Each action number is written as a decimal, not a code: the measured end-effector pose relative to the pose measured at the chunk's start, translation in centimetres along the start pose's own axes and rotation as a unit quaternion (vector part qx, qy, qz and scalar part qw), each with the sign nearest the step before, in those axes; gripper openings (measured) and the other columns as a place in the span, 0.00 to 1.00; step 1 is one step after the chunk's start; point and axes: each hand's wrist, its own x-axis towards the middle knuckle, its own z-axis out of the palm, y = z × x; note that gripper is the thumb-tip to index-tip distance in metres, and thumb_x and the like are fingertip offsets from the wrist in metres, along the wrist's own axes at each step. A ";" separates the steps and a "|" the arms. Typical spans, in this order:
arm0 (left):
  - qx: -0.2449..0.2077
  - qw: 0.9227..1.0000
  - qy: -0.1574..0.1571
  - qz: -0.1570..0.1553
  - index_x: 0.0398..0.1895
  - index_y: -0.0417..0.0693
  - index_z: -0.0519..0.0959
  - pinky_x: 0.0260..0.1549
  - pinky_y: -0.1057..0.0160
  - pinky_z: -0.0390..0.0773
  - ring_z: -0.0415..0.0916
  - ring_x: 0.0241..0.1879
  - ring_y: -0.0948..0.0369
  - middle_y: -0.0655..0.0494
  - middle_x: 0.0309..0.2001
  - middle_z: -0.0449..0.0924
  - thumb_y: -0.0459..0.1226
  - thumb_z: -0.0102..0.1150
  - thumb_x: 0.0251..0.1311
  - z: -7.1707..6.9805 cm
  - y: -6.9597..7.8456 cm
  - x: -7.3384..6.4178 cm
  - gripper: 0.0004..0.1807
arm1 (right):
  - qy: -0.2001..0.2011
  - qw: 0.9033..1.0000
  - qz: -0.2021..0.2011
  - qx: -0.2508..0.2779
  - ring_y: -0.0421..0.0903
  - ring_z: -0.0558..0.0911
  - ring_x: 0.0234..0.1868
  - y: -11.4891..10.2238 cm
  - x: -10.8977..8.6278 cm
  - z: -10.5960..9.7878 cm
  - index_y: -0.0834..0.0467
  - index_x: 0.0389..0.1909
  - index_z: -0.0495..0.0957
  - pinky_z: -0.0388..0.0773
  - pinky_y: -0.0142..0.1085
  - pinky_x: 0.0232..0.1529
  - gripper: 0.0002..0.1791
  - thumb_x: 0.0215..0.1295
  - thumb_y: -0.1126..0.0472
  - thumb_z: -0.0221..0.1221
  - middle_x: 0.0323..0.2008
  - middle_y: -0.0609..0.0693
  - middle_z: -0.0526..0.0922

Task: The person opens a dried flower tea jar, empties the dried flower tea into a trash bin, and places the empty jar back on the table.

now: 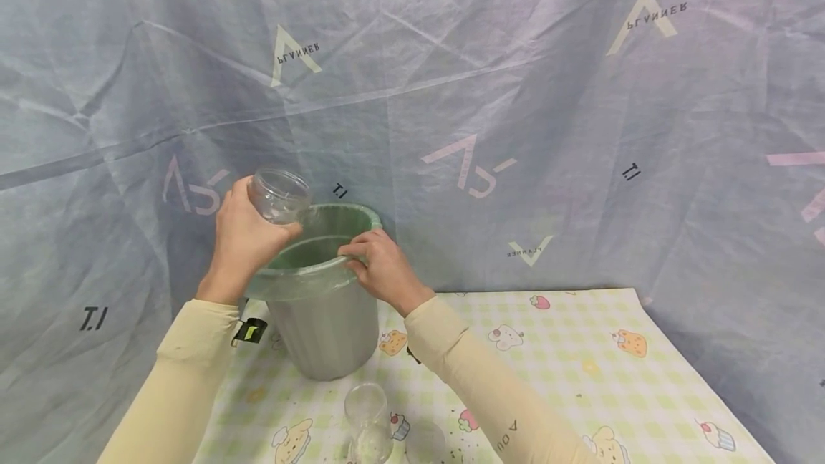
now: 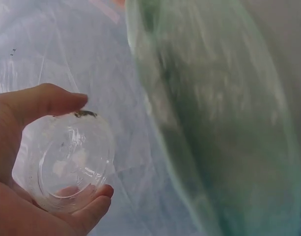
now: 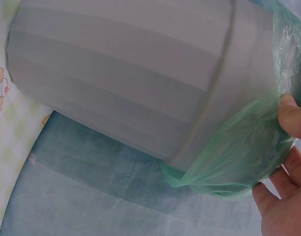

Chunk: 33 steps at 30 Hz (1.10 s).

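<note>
A grey bin (image 1: 325, 339) stands on the tablecloth, lined with a translucent green bag (image 1: 290, 285) folded over its rim. My left hand (image 1: 248, 245) holds a clear plastic jar (image 1: 280, 195) at the bin's left rim, thumb on one side and fingers on the other. Dark residue shows on the edge of the jar (image 2: 76, 157) in the left wrist view. At the bin's near right rim, my right hand (image 1: 387, 267) pinches the bag's edge, thumb and fingers on either side. The right wrist view shows the green bag (image 3: 243, 147) hanging over the grey bin (image 3: 121, 73).
Near the table's front edge is another clear container (image 1: 366, 403), with a clear round piece (image 1: 425, 442) beside it. Dark specks are scattered around them. A checked tablecloth (image 1: 548, 378) covers the table, and a grey printed cloth (image 1: 515, 127) hangs behind the bin.
</note>
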 end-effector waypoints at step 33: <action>-0.200 0.975 -0.027 -0.093 0.81 0.50 0.42 0.62 0.46 0.74 0.70 0.69 0.48 0.46 0.73 0.68 0.59 0.74 0.54 0.3 1.1 -2.4 0.63 | -0.036 0.999 -0.033 -0.021 0.47 0.78 0.65 0.0 -0.2 -1.2 0.50 0.59 0.85 0.74 0.39 0.66 0.17 0.71 0.55 0.66 0.59 0.49 0.83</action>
